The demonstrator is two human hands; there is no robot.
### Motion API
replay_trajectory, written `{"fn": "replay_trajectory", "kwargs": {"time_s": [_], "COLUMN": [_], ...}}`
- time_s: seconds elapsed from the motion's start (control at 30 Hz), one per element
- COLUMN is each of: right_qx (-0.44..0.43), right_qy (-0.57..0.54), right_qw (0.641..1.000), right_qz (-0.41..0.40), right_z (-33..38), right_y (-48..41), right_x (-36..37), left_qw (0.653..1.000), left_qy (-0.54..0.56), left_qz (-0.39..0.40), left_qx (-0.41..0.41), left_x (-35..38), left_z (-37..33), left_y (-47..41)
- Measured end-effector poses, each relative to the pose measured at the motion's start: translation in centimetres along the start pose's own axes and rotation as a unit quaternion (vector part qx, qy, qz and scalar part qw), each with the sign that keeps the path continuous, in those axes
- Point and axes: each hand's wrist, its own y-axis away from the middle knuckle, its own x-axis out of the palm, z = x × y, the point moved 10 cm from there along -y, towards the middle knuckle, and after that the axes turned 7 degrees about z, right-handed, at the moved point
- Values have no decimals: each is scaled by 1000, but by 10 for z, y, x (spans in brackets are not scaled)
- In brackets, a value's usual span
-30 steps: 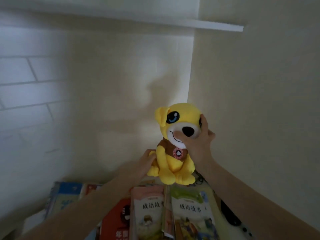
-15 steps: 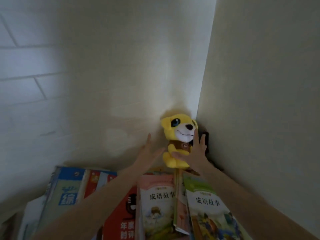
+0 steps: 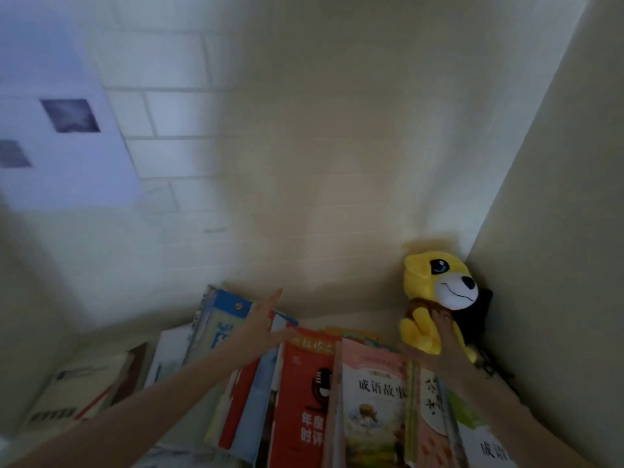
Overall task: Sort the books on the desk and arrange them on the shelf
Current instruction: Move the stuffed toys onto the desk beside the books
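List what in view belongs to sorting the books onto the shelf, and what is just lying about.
Job: blue book, red book, pink storybook, left hand, right hand.
Lying about: plush dog in the corner, touched by the right hand; black thing behind it, too dark to identify.

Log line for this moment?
left hand: open over books | right hand: touches toy dog | toy dog: upright in corner | books: piled
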Motion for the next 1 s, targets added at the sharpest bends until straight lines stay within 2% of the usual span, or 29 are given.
{"fn": "replay_trajectory", "kwargs": {"time_s": [0.1, 0.23, 0.37, 0.43, 0.53, 0.63, 0.8, 0.87, 0.93, 1.0], "right_qx": [-1, -47, -116, -139, -175, -179, -178, -187, -240, -346], "right_qy": [13, 30, 96, 88, 72, 48, 76, 93, 128, 231], "right_qw": [997, 998, 987, 982, 973, 968, 958, 950, 929, 869], "right_qz": [-72, -11, 62, 91, 130, 171, 212, 233, 249, 268], "right_z": [43, 108, 169, 194, 233, 261, 305, 326, 357, 397], "right_y": [-2, -21, -39, -45, -44, -40, -29, -20, -8, 16], "right_x": [25, 99, 179, 215, 266, 312, 390, 426, 463, 506], "left_qw": [1000, 995, 990, 985, 977, 970, 960, 944, 909, 866], "left_qy": [3, -7, 14, 40, 17, 4, 29, 44, 40, 18], "left_qz": [-19, -78, -120, -150, -194, -222, -259, -317, -413, -500], "left_qx": [-22, -57, -74, -79, -91, -97, -98, -79, -41, -15], "left_x": [-31, -81, -125, -146, -175, -201, -253, -285, -328, -374], "left_z": [24, 51, 80, 94, 110, 125, 154, 162, 163, 159], "left_y": [30, 72, 117, 140, 169, 195, 248, 280, 319, 360]}}
